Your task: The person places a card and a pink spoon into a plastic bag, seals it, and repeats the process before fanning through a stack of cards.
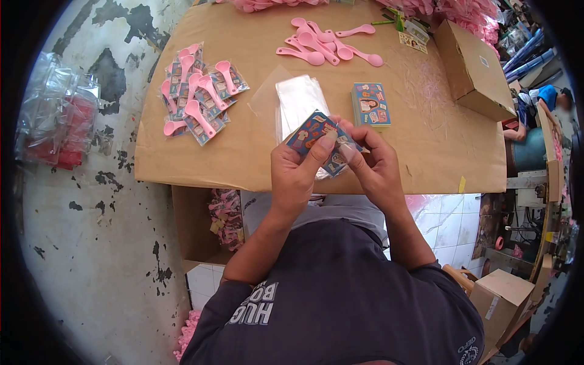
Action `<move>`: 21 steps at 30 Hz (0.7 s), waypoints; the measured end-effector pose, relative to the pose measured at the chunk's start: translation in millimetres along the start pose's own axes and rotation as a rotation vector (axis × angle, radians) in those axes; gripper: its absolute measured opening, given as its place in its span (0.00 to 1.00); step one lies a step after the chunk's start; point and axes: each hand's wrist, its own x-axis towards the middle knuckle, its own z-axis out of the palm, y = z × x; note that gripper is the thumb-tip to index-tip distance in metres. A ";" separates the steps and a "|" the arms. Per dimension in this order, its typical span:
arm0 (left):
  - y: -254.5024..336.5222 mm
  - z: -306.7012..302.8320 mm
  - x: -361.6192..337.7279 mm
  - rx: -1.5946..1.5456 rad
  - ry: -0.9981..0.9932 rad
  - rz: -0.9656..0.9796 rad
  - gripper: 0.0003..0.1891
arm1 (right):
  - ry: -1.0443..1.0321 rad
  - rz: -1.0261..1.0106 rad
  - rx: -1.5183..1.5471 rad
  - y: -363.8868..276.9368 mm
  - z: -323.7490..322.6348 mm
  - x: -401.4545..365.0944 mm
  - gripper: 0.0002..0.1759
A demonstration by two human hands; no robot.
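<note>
Between my two hands is a blue printed card (304, 135) with small coloured pictures, with clear plastic at its right side. My left hand (298, 170) grips the card's left part, thumb on top. My right hand (374, 161) pinches the right side, its fingertips meeting the plastic. Beneath the card lies a pile of clear plastic bags (297, 100). To the right stands a stack of similar blue cards (371, 103). Several loose pink spoons (316, 42) lie farther back. At the left, more pink spoons (198, 115) rest together with blue cards in clear bags.
Brown paper covers the table (231, 164). A cardboard box (474, 70) sits at its right edge, near a green-handled tool (399, 21) and small printed slips (413, 41). Pink items (468, 12) are heaped at the back. Another person (535, 103) is at the far right.
</note>
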 end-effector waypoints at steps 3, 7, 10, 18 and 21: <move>3.7 1.4 7.5 0.014 0.028 0.044 0.20 | 0.018 0.137 0.215 -7.5 9.9 -1.5 0.12; 9.3 0.4 13.2 -0.152 -0.008 0.115 0.26 | -0.028 0.206 0.260 -2.3 10.9 -0.3 0.10; 14.3 -2.7 16.8 -0.267 -0.042 0.155 0.29 | -0.069 0.260 0.323 -3.8 15.0 -0.8 0.09; 9.8 -6.6 16.3 -0.507 -0.097 0.126 0.28 | 0.043 0.251 0.329 -6.9 33.4 3.8 0.12; 8.9 -5.2 14.1 -0.427 -0.118 0.117 0.29 | 0.064 0.221 0.269 2.1 35.9 4.3 0.15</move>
